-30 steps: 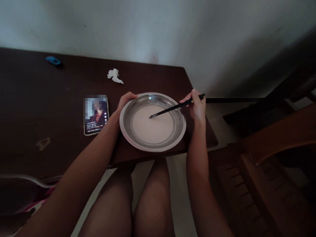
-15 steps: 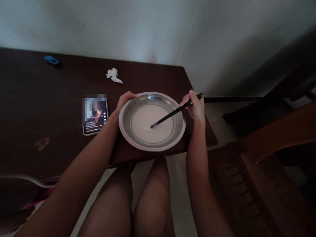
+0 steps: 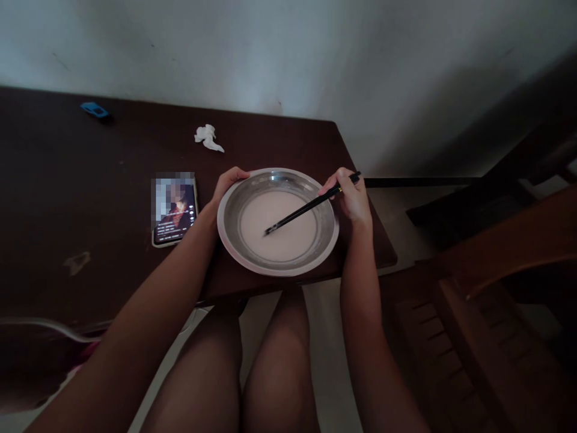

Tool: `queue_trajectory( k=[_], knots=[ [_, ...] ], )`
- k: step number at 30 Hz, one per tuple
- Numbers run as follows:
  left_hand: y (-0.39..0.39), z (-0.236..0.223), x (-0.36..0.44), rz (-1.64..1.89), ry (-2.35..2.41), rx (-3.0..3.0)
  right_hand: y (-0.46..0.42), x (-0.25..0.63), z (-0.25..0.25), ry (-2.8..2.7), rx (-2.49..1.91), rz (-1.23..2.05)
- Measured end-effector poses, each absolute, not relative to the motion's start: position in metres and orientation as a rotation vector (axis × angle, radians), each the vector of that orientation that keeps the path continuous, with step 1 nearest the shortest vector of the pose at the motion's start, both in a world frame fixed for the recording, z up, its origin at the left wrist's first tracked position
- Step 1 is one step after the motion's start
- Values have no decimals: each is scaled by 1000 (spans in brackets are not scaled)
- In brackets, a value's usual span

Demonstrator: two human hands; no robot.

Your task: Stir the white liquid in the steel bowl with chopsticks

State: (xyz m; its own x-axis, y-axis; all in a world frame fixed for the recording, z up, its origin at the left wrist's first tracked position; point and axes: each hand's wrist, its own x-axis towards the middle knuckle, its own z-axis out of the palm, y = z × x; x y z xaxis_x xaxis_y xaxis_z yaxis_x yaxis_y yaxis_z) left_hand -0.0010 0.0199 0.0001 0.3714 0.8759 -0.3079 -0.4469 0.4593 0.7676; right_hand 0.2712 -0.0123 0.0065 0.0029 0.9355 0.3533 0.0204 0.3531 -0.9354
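Observation:
A wide metal bowl (image 3: pixel 232 243) rests near the front edge of a dark brown table. Inside it is a pale, milky liquid (image 3: pixel 288 240). My left hand (image 3: pixel 228 181) grips the bowl's left rim, its fingertips partly hidden behind it. My right hand (image 3: pixel 350 195) is closed around black chopsticks (image 3: pixel 311 205) above the bowl's right rim. They slant down to the left, and their wet-looking tips reach the liquid's surface. The two sticks lie close together.
A lit phone (image 3: pixel 175 210) lies on the table (image 3: pixel 112 162) left of the bowl. Behind are a crumpled white tissue (image 3: pixel 208 138) and a small blue object (image 3: pixel 94 110). A pale wall rises at the back. A wooden chair (image 3: pixel 451 313) stands at the right.
My right hand has shifted slightly left, and the chopstick tips have moved left across the liquid. My left hand and the bowl stay in place.

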Motion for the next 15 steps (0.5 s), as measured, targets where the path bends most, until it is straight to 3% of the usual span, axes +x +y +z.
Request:
queue_trajectory(
  k=[15],
  knots=[
    [21, 1, 0, 928, 806, 624, -12, 271, 8, -1320, -1006, 837]
  ],
)
